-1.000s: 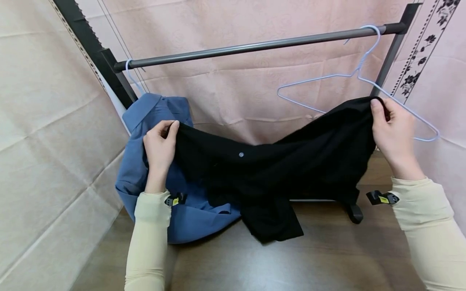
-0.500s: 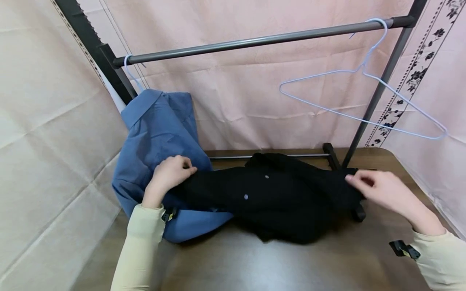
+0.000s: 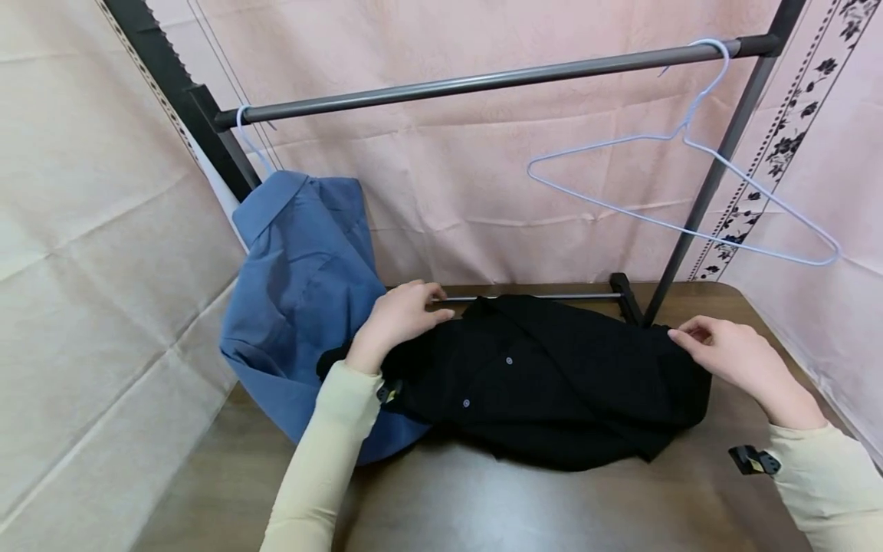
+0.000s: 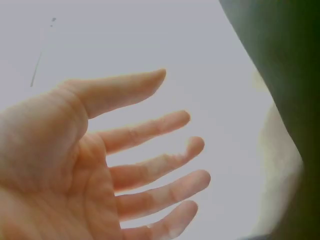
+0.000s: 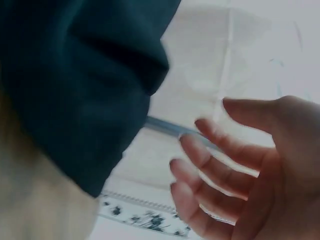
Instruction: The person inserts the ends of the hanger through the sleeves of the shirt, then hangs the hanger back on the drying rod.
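Note:
A black buttoned shirt (image 3: 572,383) lies bunched on the wooden table, two pale buttons showing; its left end overlaps the blue garment. Above its left part is my left hand (image 3: 400,314), fingers spread and holding nothing in the left wrist view, with dark cloth (image 4: 280,60) off to the right. At the shirt's right end is my right hand (image 3: 731,356). In the right wrist view the fingers (image 5: 220,175) are loosely bent with nothing between them, beside the hanging fold of dark cloth (image 5: 85,75).
A blue collared garment (image 3: 297,261) hangs from a hanger at the rack's left end, its lower part reaching the table (image 3: 524,514). A bare light-blue wire hanger (image 3: 621,142) hangs at the right of the rail (image 3: 483,83). Pink cloth (image 3: 469,207) covers the wall behind.
Both hands have lowered the black shirt from its stretched, raised position onto the table and released it. My left hand has then moved right and slightly up, over the shirt.

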Motion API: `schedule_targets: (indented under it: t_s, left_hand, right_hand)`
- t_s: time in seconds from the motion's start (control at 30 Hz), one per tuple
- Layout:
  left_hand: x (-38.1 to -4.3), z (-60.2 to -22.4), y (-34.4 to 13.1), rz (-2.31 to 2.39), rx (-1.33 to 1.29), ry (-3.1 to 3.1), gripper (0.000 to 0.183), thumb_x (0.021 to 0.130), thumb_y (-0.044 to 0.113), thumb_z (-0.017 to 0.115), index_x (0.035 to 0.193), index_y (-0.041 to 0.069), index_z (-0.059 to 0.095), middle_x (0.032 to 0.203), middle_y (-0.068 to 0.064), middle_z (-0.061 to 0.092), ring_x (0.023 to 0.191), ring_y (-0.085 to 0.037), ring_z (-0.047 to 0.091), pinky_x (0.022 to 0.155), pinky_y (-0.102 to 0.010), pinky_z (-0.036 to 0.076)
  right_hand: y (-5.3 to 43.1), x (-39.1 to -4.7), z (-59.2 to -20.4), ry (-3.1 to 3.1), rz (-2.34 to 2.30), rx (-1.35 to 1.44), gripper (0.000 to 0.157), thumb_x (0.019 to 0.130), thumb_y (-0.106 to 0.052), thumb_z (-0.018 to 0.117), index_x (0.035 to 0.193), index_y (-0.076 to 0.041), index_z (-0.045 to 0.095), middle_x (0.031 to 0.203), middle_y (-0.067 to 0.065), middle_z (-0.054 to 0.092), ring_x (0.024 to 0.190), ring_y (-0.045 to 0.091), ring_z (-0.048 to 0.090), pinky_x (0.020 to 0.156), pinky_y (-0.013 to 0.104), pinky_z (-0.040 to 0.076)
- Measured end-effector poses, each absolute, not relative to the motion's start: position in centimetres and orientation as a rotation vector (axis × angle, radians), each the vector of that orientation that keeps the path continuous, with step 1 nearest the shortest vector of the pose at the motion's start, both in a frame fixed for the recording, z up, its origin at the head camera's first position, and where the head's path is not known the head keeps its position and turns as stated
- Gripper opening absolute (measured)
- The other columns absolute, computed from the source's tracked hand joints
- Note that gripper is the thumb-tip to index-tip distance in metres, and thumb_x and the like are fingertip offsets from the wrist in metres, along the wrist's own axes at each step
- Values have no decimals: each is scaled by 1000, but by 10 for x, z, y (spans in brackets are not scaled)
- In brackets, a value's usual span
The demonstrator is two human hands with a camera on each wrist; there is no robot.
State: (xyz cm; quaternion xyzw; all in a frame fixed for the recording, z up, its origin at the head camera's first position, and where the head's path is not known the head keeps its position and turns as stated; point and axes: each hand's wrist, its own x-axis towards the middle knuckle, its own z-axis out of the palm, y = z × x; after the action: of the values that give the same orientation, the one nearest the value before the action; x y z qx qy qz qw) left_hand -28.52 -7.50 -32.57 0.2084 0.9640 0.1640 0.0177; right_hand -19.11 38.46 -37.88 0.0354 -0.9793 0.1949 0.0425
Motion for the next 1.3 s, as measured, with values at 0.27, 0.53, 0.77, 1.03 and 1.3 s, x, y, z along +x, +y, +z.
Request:
schedule_targets:
  t_s: [0.27, 0.53, 0.77, 1.03, 1.3]
  left_hand:
    - [-333, -351, -19, 438, 730, 2874, 49, 98, 48, 64, 135, 16, 62, 131, -5, 65, 111, -22, 64, 95, -46, 48]
    - [-359, -411, 2, 497, 673, 2663, 69, 99, 58, 54, 145, 8, 52, 145, -12, 54, 130, -29, 52, 107, -42, 41]
    - [-363, -431, 8, 709, 644, 2619, 70, 95, 56, 62, 143, 6, 53, 144, -12, 54, 129, -28, 53, 106, -40, 42]
    - [-366, -441, 15, 853, 709, 2585, 69, 95, 40, 71, 152, 12, 44, 133, -12, 61, 120, -25, 60, 103, -39, 44]
    - [-367, -442, 21, 900, 765, 2599, 40, 97, 23, 69, 134, 10, 64, 130, -10, 64, 119, -24, 59, 100, -36, 46]
  right_hand:
    - [406, -189, -408, -3105, 529, -50, 65, 102, -46, 54, 127, 14, 55, 122, 40, 57, 105, 61, 54, 76, 65, 45]
    - [404, -203, -443, -3151, 605, -61, 86, 103, -56, 44, 131, 26, 43, 124, 46, 50, 109, 64, 51, 84, 68, 44]
    - [399, -208, -456, -3076, 685, 46, 61, 105, -40, 50, 118, 20, 55, 104, 38, 62, 98, 56, 59, 80, 62, 47]
    - [393, -212, -453, -3013, 723, 34, 54, 102, -37, 58, 115, 16, 58, 102, 35, 64, 97, 56, 59, 79, 61, 47]
    - [389, -213, -441, -2948, 756, 3, 44, 99, -35, 64, 109, 7, 60, 96, 28, 63, 87, 47, 59, 73, 56, 47]
